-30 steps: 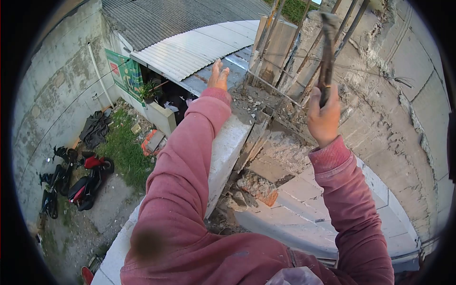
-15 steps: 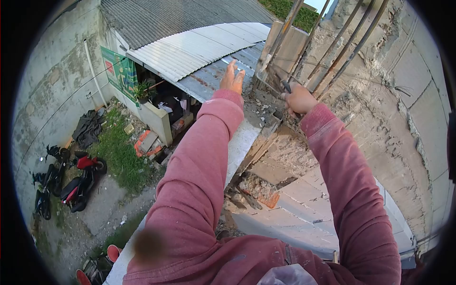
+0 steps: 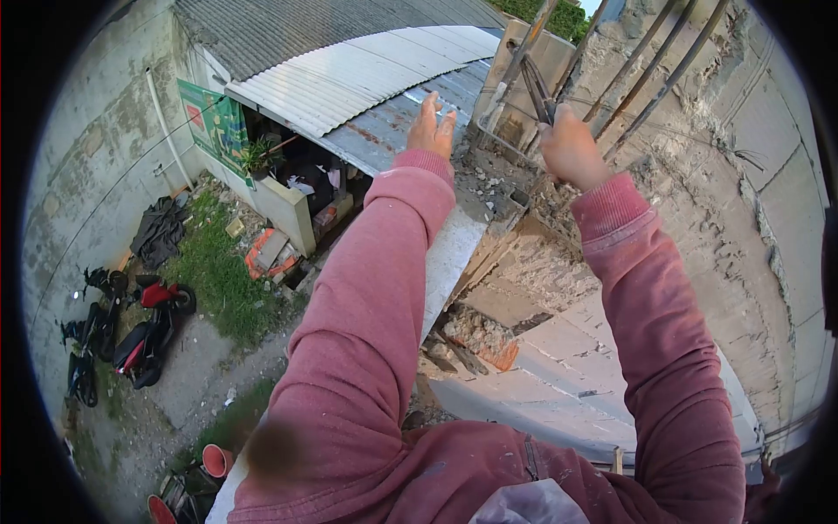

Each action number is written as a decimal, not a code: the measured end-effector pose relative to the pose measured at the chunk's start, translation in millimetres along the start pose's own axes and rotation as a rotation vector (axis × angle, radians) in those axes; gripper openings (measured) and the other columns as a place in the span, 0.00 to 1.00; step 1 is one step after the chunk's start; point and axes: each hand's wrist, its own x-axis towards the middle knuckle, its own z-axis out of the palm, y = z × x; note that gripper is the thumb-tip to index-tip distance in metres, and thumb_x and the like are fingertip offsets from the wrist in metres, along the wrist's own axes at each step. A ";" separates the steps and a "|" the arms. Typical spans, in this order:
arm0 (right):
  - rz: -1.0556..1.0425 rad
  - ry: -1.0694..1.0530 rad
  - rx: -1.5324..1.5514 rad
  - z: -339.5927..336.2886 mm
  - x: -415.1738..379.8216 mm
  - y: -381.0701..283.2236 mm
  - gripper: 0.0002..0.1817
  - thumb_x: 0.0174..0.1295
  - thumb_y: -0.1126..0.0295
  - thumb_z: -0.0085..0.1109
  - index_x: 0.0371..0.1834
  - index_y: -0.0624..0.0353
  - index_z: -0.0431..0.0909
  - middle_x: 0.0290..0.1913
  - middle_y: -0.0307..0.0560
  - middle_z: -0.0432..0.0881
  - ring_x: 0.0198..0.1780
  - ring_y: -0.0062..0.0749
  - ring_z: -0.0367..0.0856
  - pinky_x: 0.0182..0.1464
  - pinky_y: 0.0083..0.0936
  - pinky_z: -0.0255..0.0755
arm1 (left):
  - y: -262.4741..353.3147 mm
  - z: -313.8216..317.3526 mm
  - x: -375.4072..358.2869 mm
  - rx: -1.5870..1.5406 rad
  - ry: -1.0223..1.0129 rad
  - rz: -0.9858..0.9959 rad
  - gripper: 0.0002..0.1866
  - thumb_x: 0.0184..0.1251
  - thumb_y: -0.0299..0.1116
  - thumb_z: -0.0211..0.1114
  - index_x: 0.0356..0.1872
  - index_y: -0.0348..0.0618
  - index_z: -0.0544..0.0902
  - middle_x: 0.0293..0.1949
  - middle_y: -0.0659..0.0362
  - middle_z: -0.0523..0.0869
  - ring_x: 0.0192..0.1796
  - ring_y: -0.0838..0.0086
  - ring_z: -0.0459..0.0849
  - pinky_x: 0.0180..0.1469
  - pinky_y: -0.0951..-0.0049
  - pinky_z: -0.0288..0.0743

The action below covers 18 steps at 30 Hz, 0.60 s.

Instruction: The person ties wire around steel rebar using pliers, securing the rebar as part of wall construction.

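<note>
My right hand (image 3: pixel 572 150) is closed around a dark metal tool (image 3: pixel 539 94) that looks like a pair of pincers, its two arms pointing up and away. The tool is beside an upright steel bar (image 3: pixel 522 54) that rises from the broken top of a column. A thin bent bar (image 3: pixel 504 143) loops low around the uprights, just left of my right hand. My left hand (image 3: pixel 431 129) is held out with fingers apart and nothing in it, in front of the metal roof sheets (image 3: pixel 394 118). A wooden board (image 3: pixel 546 65) stands behind the bars.
More bare steel bars (image 3: pixel 650 65) lean at the right beside a rough mortar wall (image 3: pixel 698 201). Rubble and a broken brick (image 3: pixel 497 352) lie below my arms. Down in the yard on the left are motorbikes (image 3: pixel 144 327) and red buckets (image 3: pixel 216 460); the drop is open there.
My right hand has moved up and slightly right, and the tool now points upward between the bars. My left hand stays spread, a little higher in view. The view has shifted slightly.
</note>
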 end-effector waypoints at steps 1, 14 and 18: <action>0.020 -0.084 -0.210 12.1 -5.0 7.4 0.09 0.61 0.74 0.49 0.40 0.70 0.68 0.22 0.50 0.78 0.16 0.33 0.77 0.14 0.31 0.70 | -3.7 0.4 -1.1 -0.003 0.004 0.006 0.26 0.67 0.35 0.56 0.65 0.40 0.63 0.57 0.47 0.75 0.59 0.54 0.74 0.60 0.60 0.67; 0.159 0.182 0.138 16.9 -30.1 14.7 0.20 0.57 0.78 0.46 0.52 0.74 0.56 0.28 0.63 0.79 0.20 0.45 0.80 0.20 0.35 0.75 | 26.2 8.0 -8.9 -0.128 -0.319 0.024 0.27 0.66 0.44 0.57 0.63 0.44 0.68 0.56 0.47 0.77 0.58 0.57 0.75 0.59 0.64 0.68; 0.291 -0.122 0.261 3.5 -37.3 -14.9 0.21 0.54 0.78 0.47 0.52 0.72 0.57 0.27 0.62 0.79 0.18 0.46 0.79 0.20 0.39 0.74 | 24.7 17.7 -9.3 0.075 -0.207 0.232 0.26 0.65 0.45 0.57 0.62 0.45 0.70 0.58 0.47 0.76 0.61 0.56 0.73 0.63 0.64 0.64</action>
